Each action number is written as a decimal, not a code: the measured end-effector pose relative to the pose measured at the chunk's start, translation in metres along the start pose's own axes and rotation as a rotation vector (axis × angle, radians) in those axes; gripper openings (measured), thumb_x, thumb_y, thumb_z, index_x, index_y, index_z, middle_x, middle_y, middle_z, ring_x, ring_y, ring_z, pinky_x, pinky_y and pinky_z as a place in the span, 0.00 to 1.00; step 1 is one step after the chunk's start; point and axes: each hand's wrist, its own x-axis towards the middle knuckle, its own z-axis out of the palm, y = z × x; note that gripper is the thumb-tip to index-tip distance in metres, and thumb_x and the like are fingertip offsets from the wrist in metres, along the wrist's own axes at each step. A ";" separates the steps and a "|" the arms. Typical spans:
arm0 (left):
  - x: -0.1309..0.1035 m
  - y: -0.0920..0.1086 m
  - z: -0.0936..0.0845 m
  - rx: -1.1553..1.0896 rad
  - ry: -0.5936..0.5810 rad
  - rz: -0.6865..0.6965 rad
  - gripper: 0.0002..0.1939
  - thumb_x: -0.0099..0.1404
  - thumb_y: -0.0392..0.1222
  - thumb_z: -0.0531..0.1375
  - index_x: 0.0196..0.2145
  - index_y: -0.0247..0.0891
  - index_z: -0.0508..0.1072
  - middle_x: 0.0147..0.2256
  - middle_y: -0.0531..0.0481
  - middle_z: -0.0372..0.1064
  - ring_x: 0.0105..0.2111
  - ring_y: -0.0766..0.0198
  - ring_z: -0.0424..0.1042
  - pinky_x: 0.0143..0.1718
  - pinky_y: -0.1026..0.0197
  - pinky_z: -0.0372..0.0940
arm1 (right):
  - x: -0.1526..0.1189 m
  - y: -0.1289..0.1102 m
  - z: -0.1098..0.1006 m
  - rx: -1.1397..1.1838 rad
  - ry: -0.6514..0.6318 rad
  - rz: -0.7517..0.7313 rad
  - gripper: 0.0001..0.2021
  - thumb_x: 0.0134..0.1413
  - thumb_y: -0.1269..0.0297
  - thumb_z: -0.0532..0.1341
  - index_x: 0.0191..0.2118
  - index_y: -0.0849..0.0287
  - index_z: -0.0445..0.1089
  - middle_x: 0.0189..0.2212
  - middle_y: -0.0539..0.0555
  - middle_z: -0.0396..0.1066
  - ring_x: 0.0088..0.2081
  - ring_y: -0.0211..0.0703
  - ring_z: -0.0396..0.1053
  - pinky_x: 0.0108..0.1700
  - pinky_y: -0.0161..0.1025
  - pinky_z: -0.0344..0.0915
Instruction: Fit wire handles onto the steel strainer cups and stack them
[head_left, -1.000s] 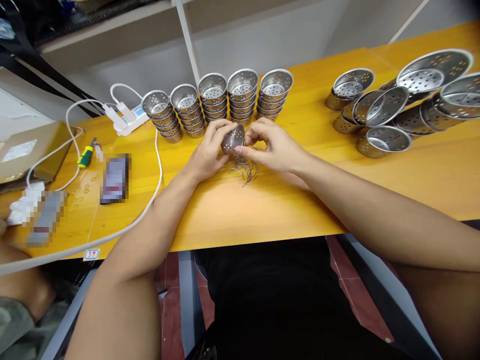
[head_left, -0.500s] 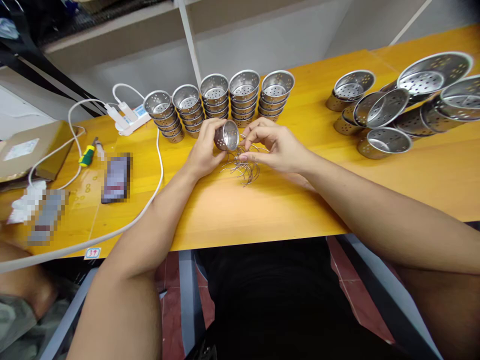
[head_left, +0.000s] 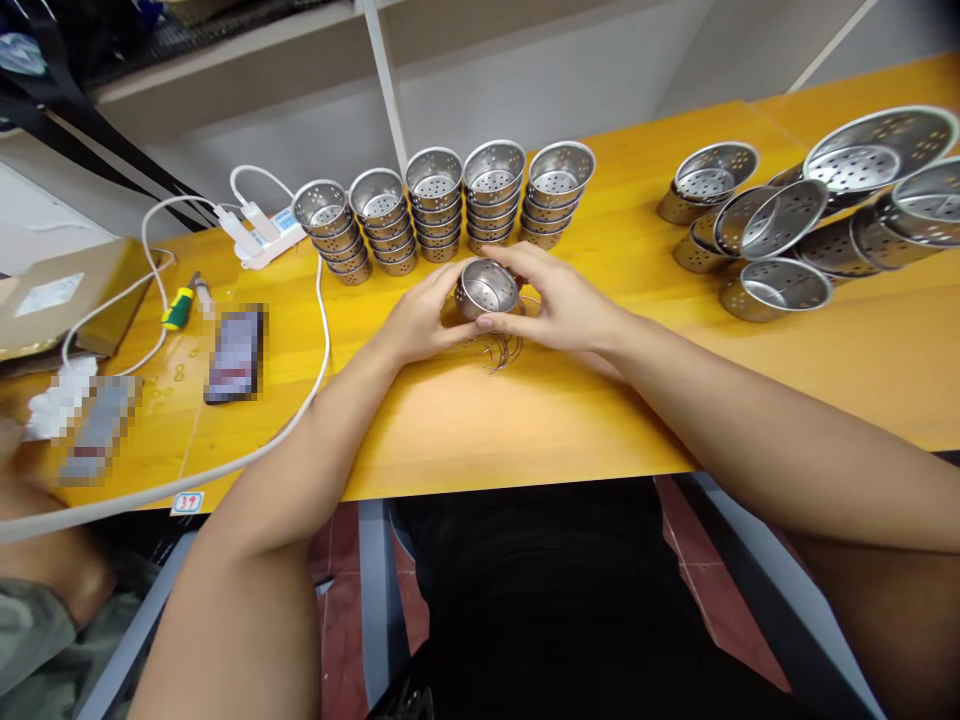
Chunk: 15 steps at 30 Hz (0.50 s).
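A small perforated metal cup point(head_left: 489, 288) is held between both hands over the middle of the table, its mouth facing up and toward me. My left hand point(head_left: 431, 315) grips its left side, and my right hand point(head_left: 551, 300) has thumb and fingers closed around its right side. Just beneath the cup lies a small heap of thin curved wire pieces point(head_left: 501, 350), partly hidden by the cup and my fingers. Behind my hands, several stacks of similar perforated cups point(head_left: 435, 190) stand in a row.
More perforated cups point(head_left: 776, 290) lie and stand loosely at the right. On the left are a white power strip point(head_left: 270, 240) with cables, a green-yellow screwdriver point(head_left: 178, 310), a blurred phone point(head_left: 236, 355) and a cardboard box point(head_left: 67, 290). Another person's leg point(head_left: 60, 550) shows at lower left.
My right hand has moved from beside the cup's mouth onto its right side. The cup has shifted right and turned upward, now covering part of the wire heap.
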 end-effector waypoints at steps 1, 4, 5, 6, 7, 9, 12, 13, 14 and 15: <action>0.000 0.002 0.000 -0.004 -0.005 0.004 0.50 0.74 0.78 0.65 0.77 0.38 0.67 0.74 0.33 0.75 0.74 0.42 0.77 0.77 0.43 0.74 | 0.001 -0.003 -0.001 -0.017 0.007 -0.010 0.47 0.62 0.23 0.72 0.76 0.49 0.73 0.67 0.65 0.76 0.68 0.74 0.74 0.73 0.73 0.72; -0.001 0.002 0.000 -0.009 0.005 -0.011 0.54 0.71 0.79 0.68 0.78 0.37 0.65 0.74 0.32 0.74 0.74 0.42 0.77 0.77 0.43 0.74 | 0.005 -0.008 -0.018 -0.075 0.044 0.004 0.42 0.62 0.26 0.74 0.72 0.45 0.76 0.65 0.63 0.77 0.67 0.76 0.74 0.73 0.75 0.71; -0.002 0.001 0.000 -0.004 0.003 -0.024 0.54 0.71 0.77 0.68 0.78 0.37 0.65 0.74 0.31 0.74 0.74 0.42 0.77 0.76 0.43 0.74 | 0.008 -0.008 -0.029 -0.102 0.077 0.022 0.41 0.62 0.28 0.75 0.72 0.44 0.75 0.66 0.62 0.76 0.67 0.75 0.73 0.73 0.75 0.71; -0.002 -0.001 -0.001 0.006 -0.002 -0.038 0.52 0.73 0.75 0.68 0.79 0.36 0.65 0.73 0.31 0.75 0.72 0.43 0.78 0.76 0.43 0.74 | 0.012 -0.008 -0.042 -0.139 0.123 0.044 0.39 0.62 0.32 0.76 0.73 0.42 0.74 0.67 0.62 0.75 0.68 0.75 0.72 0.73 0.74 0.72; -0.003 -0.002 -0.001 0.017 -0.006 -0.053 0.49 0.75 0.72 0.68 0.78 0.36 0.65 0.71 0.31 0.76 0.71 0.45 0.79 0.75 0.43 0.75 | 0.017 -0.008 -0.056 -0.185 0.182 0.068 0.39 0.64 0.38 0.77 0.74 0.43 0.73 0.69 0.63 0.74 0.69 0.73 0.71 0.73 0.72 0.72; -0.004 -0.003 -0.003 0.040 -0.009 -0.073 0.43 0.78 0.64 0.67 0.77 0.35 0.66 0.69 0.32 0.77 0.69 0.47 0.81 0.74 0.44 0.75 | 0.031 -0.006 -0.083 -0.288 0.288 0.109 0.40 0.65 0.51 0.79 0.77 0.52 0.70 0.71 0.67 0.71 0.70 0.70 0.72 0.73 0.66 0.74; -0.005 -0.001 -0.006 0.060 -0.011 -0.088 0.39 0.79 0.57 0.67 0.76 0.32 0.68 0.68 0.31 0.77 0.69 0.47 0.80 0.75 0.44 0.74 | 0.054 -0.002 -0.111 -0.417 0.246 0.256 0.43 0.63 0.60 0.82 0.79 0.61 0.70 0.72 0.70 0.70 0.71 0.66 0.73 0.76 0.60 0.72; -0.005 0.000 -0.006 0.062 -0.015 -0.093 0.38 0.78 0.57 0.67 0.76 0.31 0.69 0.68 0.31 0.77 0.69 0.47 0.80 0.75 0.44 0.74 | 0.061 -0.001 -0.115 -0.443 0.208 0.312 0.44 0.62 0.60 0.84 0.79 0.62 0.71 0.72 0.70 0.70 0.71 0.66 0.73 0.77 0.60 0.71; -0.005 0.001 -0.007 0.064 -0.020 -0.098 0.38 0.78 0.56 0.67 0.75 0.31 0.69 0.69 0.31 0.77 0.70 0.47 0.79 0.75 0.44 0.74 | 0.066 0.001 -0.117 -0.460 0.174 0.358 0.45 0.62 0.59 0.85 0.79 0.61 0.71 0.73 0.70 0.71 0.70 0.66 0.74 0.77 0.61 0.70; -0.004 0.002 -0.007 0.064 -0.024 -0.104 0.37 0.79 0.56 0.66 0.75 0.32 0.69 0.69 0.32 0.77 0.70 0.47 0.79 0.75 0.44 0.74 | 0.071 0.003 -0.117 -0.472 0.146 0.394 0.46 0.61 0.58 0.85 0.79 0.60 0.71 0.73 0.70 0.71 0.70 0.66 0.74 0.77 0.62 0.69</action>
